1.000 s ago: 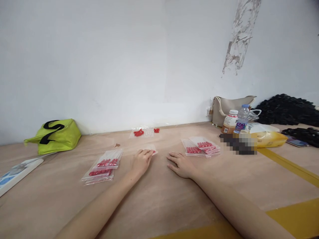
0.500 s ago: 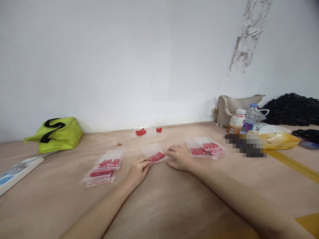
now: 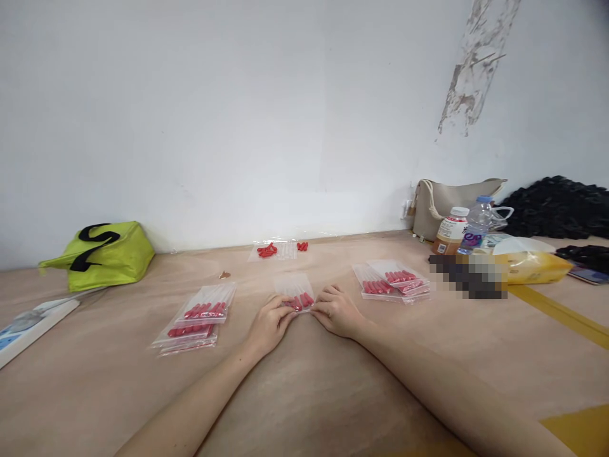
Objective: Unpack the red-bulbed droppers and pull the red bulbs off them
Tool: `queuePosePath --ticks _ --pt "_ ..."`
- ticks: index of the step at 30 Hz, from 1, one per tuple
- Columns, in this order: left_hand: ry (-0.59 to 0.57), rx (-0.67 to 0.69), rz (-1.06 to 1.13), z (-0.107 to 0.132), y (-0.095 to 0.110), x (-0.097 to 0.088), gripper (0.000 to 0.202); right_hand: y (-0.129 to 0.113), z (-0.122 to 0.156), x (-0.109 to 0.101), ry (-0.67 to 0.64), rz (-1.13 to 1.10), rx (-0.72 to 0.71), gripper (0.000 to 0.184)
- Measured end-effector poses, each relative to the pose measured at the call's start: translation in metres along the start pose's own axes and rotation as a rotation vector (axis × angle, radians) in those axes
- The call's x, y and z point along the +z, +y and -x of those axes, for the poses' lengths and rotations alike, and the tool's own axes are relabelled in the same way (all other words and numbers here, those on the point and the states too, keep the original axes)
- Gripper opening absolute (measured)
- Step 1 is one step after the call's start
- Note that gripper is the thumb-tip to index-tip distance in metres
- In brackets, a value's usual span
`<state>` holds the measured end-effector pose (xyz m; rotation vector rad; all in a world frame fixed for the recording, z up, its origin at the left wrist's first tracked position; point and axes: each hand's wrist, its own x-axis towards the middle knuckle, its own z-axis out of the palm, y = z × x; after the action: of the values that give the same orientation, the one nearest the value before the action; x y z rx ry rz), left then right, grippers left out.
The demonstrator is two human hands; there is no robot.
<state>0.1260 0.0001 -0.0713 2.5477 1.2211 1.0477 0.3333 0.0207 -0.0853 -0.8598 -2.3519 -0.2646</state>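
A small clear zip bag (image 3: 295, 291) holding several red capsule-like pieces lies on the wooden table (image 3: 304, 381) in front of me. My left hand (image 3: 269, 325) pinches its near left corner with curled fingers. My right hand (image 3: 337, 310) pinches its near right corner the same way. Both forearms reach in from the bottom edge.
A stack of filled bags (image 3: 197, 317) lies to the left, another stack (image 3: 392, 281) to the right. Loose red pieces and clear bags (image 3: 275, 251) sit by the wall. A lime-green bag (image 3: 99, 254) is far left; a beige bag (image 3: 450, 200), two bottles (image 3: 464, 230) and black bundles (image 3: 561, 206) stand right.
The right hand moved from flat on the table to the middle bag. Both hands drew the bag nearer and straightened it, and now pinch its near corners.
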Motion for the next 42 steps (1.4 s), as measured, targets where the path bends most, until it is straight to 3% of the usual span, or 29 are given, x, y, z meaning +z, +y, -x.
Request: queuePosePath --ticks 5,15,25,33,42 --pt "-0.015 -0.229 0.119 -0.005 0.002 0.001 0.014 -0.004 -0.002 -0.002 0.042 0.009 -0.033 0.014" --pt "0.016 -0.334 0.238 -0.006 -0.004 0.006 0.007 -0.002 -0.006 0.002 0.069 0.046 -0.128 0.016" --pt "0.17 -0.294 0.164 -0.003 -0.002 0.006 0.013 -0.009 -0.016 0.012 0.121 0.12 -0.123 0.019" --pt "-0.03 -0.172 0.158 -0.005 0.001 0.006 0.014 -0.008 -0.013 0.012 0.153 0.032 -0.088 0.021" --pt "0.022 -0.297 0.366 -0.005 -0.005 0.014 0.014 -0.009 -0.014 0.015 0.157 -0.093 -0.073 0.019"
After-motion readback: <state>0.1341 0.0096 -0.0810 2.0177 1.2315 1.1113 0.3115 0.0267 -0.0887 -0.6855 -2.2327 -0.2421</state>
